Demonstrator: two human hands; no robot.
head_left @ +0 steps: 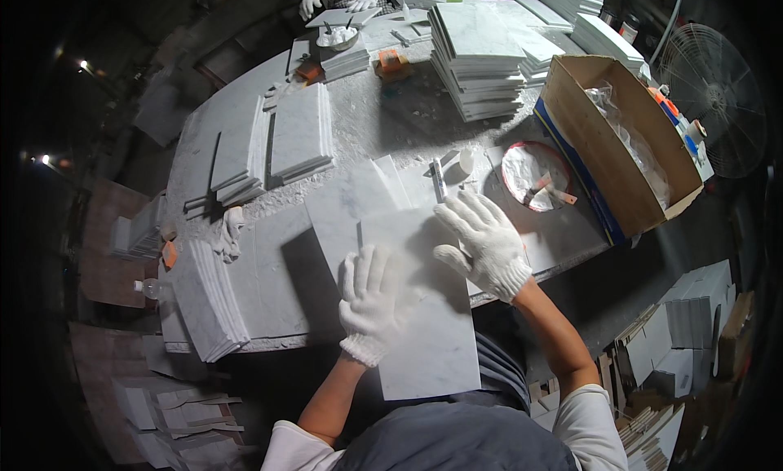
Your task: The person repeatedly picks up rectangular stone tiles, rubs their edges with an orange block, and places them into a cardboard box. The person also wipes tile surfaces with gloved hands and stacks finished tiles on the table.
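A grey-veined white marble tile (432, 340) lies in front of me, its near end jutting past the table edge toward my body. My left hand (371, 304), in a white knit glove, rests flat along its left side, fingers stretched out. On the tile's far right corner lies my right hand (485, 247), gloved too, fingers extended and thumb apart. Another marble tile (330, 214) sits partly beneath, showing at the upper left. Beyond my right hand are a slim white tool (439, 181), a small white cylinder (466, 163) and a red-rimmed tub of white paste (510, 173) with a scraper (563, 195).
An open cardboard box (567, 100) stands at the right, near a fan (710, 100). A tall tile stack (481, 79) rises at the back. More tile stacks (302, 132) and a crumpled glove (232, 230) lie left. Another person's gloved hands (364, 0) show at the far side.
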